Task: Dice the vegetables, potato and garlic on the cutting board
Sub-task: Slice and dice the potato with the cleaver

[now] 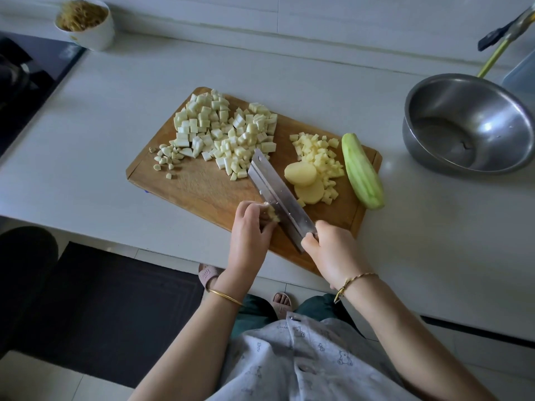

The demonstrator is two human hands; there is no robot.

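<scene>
Dicing potato [271, 216] — pinned under curled left fingers [254, 211], cleaver [275, 192] beside them, handle gripped by right fingers [311, 241]. Calls next for edging left fingers back before chopping.

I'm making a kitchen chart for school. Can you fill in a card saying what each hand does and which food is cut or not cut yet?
left hand: holds a potato piece against the blade
right hand: grips the cleaver handle
already diced: pale cubes, potato cubes, garlic bits
not diced yet: potato slices, peeled green vegetable
underneath: cutting board
nearby: steel bowl, right of the board
</scene>
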